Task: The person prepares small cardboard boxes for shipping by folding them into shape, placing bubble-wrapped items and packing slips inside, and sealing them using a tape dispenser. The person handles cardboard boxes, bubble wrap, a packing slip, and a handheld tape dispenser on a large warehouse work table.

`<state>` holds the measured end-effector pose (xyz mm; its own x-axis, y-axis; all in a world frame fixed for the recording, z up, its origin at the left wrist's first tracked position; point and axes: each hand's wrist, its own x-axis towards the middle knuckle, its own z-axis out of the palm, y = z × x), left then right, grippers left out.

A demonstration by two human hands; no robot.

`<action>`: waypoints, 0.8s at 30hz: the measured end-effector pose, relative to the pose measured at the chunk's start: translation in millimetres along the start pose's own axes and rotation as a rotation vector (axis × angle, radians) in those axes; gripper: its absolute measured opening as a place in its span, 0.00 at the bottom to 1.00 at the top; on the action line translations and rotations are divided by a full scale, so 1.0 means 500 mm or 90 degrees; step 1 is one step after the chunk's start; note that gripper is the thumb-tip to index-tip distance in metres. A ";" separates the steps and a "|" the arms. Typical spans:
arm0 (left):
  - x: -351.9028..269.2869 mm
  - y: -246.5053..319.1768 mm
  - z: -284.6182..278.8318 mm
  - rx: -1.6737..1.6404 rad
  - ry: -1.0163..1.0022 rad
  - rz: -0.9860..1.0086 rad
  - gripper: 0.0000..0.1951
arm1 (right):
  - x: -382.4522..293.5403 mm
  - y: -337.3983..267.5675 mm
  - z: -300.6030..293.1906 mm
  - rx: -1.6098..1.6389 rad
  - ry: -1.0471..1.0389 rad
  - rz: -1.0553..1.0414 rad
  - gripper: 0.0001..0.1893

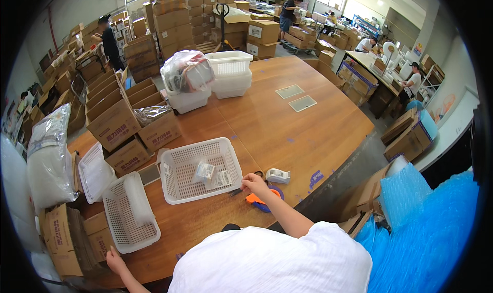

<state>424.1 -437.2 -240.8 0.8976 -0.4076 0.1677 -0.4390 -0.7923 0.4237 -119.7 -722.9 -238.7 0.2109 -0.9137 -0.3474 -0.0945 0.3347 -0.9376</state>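
My right hand (255, 186), fingers curled, is at the right end of a white perforated plastic basket (169, 191); whether it grips the rim cannot be told. Inside that basket lie small clear-bagged items (205, 172) and a labelled packet (223, 178). Close to this hand are a tape dispenser in orange and blue (265, 200), a white desktop tape dispenser (278, 176) and dark-handled scissors (235, 193), partly hidden. At lower left, my left hand (114, 260) is beside a small cardboard carton (98, 235); I cannot tell if it holds the carton.
A second basket (133, 243) holds a roll of bubble wrap (137, 204). Flattened cartons (65, 239) stand left of it. Open cartons (115, 129) and stacked white baskets (231, 81) line the wooden table's (269, 135) far side. Blue plastic film (431, 231) bulges at right. Several people work farther off.
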 end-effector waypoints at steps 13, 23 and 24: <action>0.101 -0.098 0.154 0.275 -0.181 -0.154 0.40 | -0.095 0.093 0.084 -0.130 -0.072 0.011 0.09; 0.071 -0.090 0.166 0.184 -0.089 -0.190 0.31 | -0.100 0.091 0.134 -0.295 -0.156 0.020 0.11; 0.075 -0.083 0.161 0.188 -0.106 -0.202 0.33 | -0.093 0.084 0.139 -0.308 -0.167 0.016 0.11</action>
<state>472.5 -456.3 -323.8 0.9814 -0.1724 -0.0845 -0.1578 -0.9751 0.1558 -65.9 -650.6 -262.9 0.4326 -0.7981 -0.4195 -0.5259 0.1546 -0.8364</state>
